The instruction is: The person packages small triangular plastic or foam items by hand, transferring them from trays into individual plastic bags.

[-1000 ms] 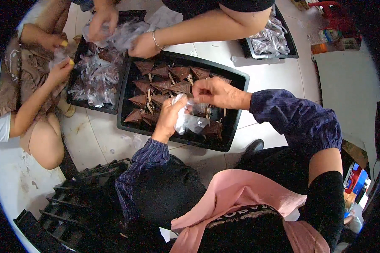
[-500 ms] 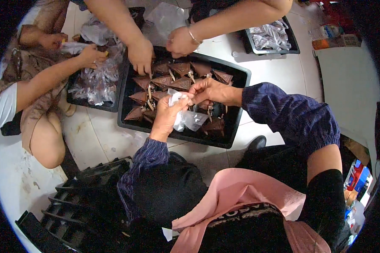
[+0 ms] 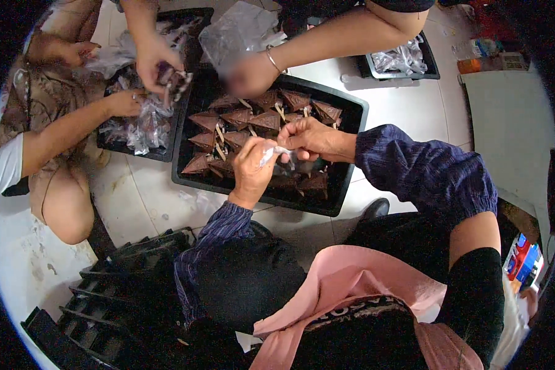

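Observation:
Above the large black tray, my left hand pinches a small clear plastic bag, which looks whitish where it bunches. My right hand is closed at the bag's other side, fingertips almost touching the left ones. What is inside the bag, if anything, is hidden by my fingers. Beneath, the tray holds several brown pyramid-shaped pieces with pale flat sticks. My hands cover some of them.
A co-worker's hand holds a brown piece; their other hand is by a clear plastic sheet. Another person's hand reaches over a tray of bagged pieces. Black crates stand lower left; another tray lies far right.
The bag between my hands has gone from loose and spread to gathered between my fingers. The co-worker's hand has lifted a brown piece from the tray and moved left.

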`<action>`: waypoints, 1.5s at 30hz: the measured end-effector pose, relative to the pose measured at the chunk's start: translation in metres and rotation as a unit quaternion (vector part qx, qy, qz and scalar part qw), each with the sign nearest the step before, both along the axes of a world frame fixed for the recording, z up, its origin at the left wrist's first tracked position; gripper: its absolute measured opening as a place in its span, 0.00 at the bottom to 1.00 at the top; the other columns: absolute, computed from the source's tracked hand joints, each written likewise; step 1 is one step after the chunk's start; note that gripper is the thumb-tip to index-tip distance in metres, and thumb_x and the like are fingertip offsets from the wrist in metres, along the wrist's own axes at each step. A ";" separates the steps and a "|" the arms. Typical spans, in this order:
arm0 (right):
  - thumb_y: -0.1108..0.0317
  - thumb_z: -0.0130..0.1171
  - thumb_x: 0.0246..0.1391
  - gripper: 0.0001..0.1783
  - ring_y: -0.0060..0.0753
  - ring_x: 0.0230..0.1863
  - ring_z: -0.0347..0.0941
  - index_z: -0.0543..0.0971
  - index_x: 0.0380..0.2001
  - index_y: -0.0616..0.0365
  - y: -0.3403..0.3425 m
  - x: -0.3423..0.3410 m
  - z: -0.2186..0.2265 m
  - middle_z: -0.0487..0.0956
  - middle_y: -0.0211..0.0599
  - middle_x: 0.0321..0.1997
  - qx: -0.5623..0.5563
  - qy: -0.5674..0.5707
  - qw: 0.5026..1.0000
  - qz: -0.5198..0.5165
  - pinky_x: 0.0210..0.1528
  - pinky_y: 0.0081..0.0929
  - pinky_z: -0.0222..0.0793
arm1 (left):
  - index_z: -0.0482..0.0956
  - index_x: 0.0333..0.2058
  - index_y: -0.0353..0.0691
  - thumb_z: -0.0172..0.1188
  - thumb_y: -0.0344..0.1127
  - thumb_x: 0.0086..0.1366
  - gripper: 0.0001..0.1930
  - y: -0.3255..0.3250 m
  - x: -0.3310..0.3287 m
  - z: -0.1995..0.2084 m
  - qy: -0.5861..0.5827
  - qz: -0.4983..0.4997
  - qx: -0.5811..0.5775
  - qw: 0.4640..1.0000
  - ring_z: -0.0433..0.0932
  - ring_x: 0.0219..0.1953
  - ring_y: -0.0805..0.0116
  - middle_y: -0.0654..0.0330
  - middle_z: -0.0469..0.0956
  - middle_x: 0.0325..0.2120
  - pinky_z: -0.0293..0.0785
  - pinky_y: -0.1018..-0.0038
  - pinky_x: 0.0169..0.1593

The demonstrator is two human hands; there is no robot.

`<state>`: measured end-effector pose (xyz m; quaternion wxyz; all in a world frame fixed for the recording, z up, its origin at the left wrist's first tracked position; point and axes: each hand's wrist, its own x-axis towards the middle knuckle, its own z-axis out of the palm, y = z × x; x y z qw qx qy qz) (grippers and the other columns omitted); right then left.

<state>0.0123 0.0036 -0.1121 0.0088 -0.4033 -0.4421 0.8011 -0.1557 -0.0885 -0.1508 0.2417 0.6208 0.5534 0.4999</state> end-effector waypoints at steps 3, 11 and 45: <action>0.66 0.52 0.58 0.09 0.18 0.15 0.69 0.74 0.29 0.60 -0.006 -0.006 0.000 0.77 0.34 0.21 0.126 -0.053 0.989 0.061 0.17 0.20 0.62 | 0.79 0.30 0.37 0.66 0.21 0.48 0.09 -0.011 -0.008 -0.002 0.036 -0.009 0.032 0.999 0.79 0.31 0.60 0.57 0.77 0.29 0.75 0.70 0.32; 0.74 0.50 0.52 0.16 0.64 0.33 0.73 0.65 0.45 0.67 -0.009 0.017 -0.034 0.76 0.58 0.31 0.465 -0.211 0.855 0.087 0.34 0.46 0.71 | 0.79 0.30 0.38 0.63 0.20 0.51 0.07 -0.050 -0.033 -0.039 0.005 -0.013 -0.029 0.999 0.78 0.29 0.67 0.60 0.77 0.27 0.73 0.74 0.31; 0.60 0.55 0.60 0.13 0.14 0.24 0.69 0.78 0.40 0.57 -0.049 0.007 0.017 0.77 0.25 0.26 0.084 -0.032 0.995 0.043 0.29 0.16 0.66 | 0.77 0.35 0.38 0.56 0.27 0.62 0.04 -0.012 -0.070 0.038 -0.410 -0.038 -0.331 0.849 0.71 0.24 0.85 0.69 0.77 0.25 0.67 0.86 0.27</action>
